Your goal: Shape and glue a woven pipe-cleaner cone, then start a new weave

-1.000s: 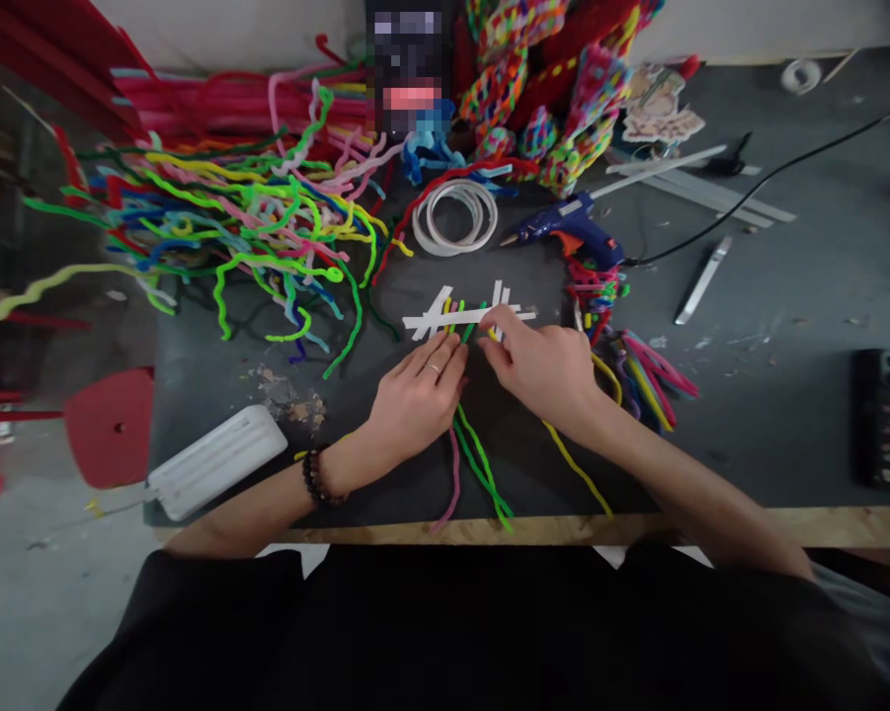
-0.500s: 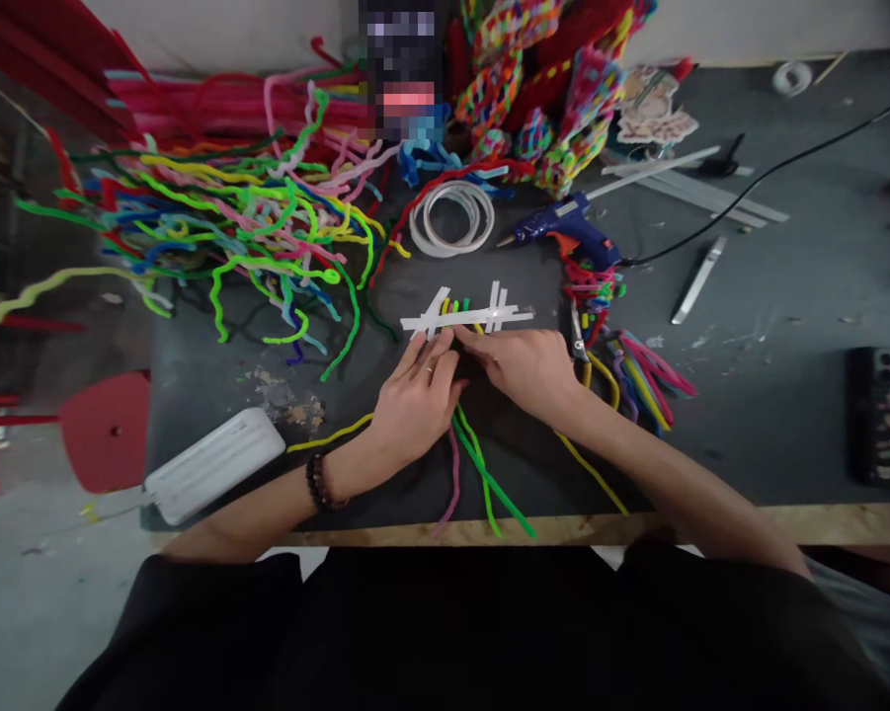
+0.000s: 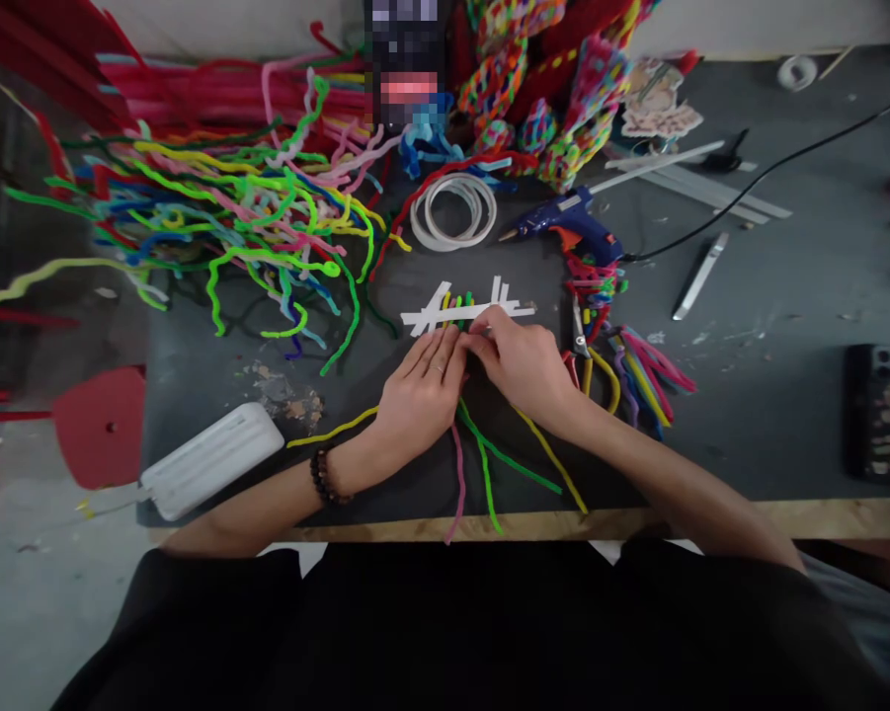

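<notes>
The right hand [image 3: 527,367] lay knuckles up with its fingertips drawn together at the top ends of the pipe cleaners [image 3: 481,449], apparently pinching one of them just below the white tape strips [image 3: 468,312], though the pinch itself was hidden under the hand. The left hand [image 3: 422,387] rested flat beside it, fingers together and pressed down on the same bunch, the two hands touching at the fingertips. The stems, pink, green and yellow, were tucked under the horizontal strip at their far ends and ran toward the person, fanning out to the near edge of the dark table [image 3: 748,434]; their long axis was thus roughly front to back, crossing the tape at about a right angle. They looked very light, fuzzy and easily bent, likely holding whatever curve they are given, so the place to grip seemed to be close to the tape, where a short length stays stiff. A yellow stem [image 3: 332,431] lay loose by the left wrist. Beyond the tape sat clear tape rolls [image 3: 453,210] and a blue glue gun [image 3: 569,225]; a tangled heap of coloured stems [image 3: 244,222] spread to the left, and a smaller cut bundle [image 3: 637,365] lay just right of the right hand.
</notes>
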The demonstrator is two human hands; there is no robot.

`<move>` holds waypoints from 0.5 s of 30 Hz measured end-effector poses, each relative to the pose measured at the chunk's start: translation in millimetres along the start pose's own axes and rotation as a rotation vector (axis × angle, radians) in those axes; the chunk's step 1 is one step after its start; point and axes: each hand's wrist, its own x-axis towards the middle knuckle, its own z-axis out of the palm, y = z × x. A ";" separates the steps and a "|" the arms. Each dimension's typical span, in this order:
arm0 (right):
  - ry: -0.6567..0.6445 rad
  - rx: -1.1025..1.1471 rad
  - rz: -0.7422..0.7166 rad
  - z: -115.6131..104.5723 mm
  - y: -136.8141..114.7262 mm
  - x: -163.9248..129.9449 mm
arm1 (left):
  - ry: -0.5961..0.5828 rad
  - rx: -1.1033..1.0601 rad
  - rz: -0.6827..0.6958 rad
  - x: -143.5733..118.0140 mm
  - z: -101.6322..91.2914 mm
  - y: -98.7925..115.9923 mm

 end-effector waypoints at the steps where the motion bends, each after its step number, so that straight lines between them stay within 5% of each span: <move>1: -0.018 0.041 -0.023 -1.7 -1.3 -0.4 | 0.006 -0.011 -0.005 0.0 -0.4 0.2; 10: 0.015 -0.155 -0.001 -23.7 -5.4 -9.4 | 0.052 -0.142 -0.063 3.9 -13.6 -11.4; 15: 0.034 -0.077 0.005 -15.0 -2.6 -6.3 | 0.080 0.013 0.057 0.8 -13.7 -14.7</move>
